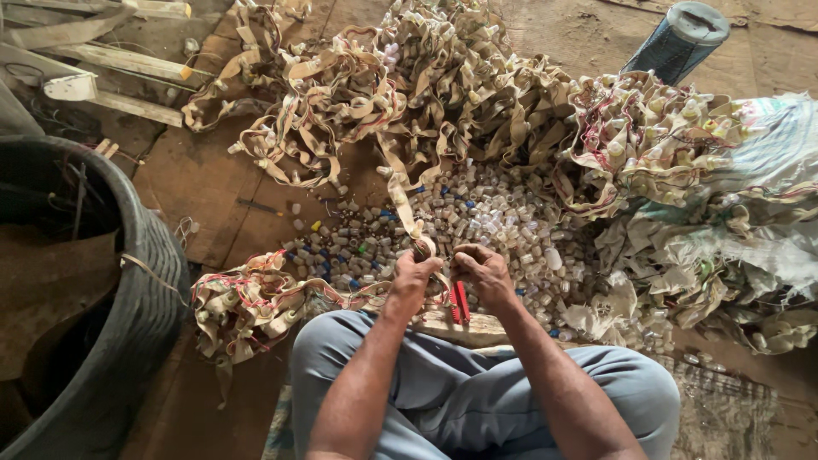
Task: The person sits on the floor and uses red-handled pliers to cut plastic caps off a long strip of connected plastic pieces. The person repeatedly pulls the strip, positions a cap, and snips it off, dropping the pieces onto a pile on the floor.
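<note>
Tan strip (407,209) of joined plastic pouches runs from the big pile at top centre down to the hands at centre frame, lower end at about mid-height. Left hand (415,277) fingers curled and pinched on the strip's lower end, knuckles up. Right hand (482,271) just beside it, fingers curled tight on something small; cannot tell exactly what, likely the same strip end. The 2 hands nearly touch.

Red-handled tool (460,302) stands just below the hands, on a small wooden block (460,326) between the knees. Person sits cross-legged in grey trousers (434,392), bottom centre.

Directly beyond the hands: heap of small loose plastic vials and caps (494,221), mostly clear or white, some blue, yellow, green, spread over the wooden floor (200,183).

Around that: tangled piles of the same tan strips (443,85) across the top centre, 1 smaller bundle with red threads (247,302) at lower left near the left knee, another heap with red threads (648,136) at upper right. Crumpled woven sacks (724,255) at right.

Far out: large black tub (141,315) at left edge, wooden planks (102,60) at upper left, dark mesh-wrapped cylinder (677,43) at upper right.
</note>
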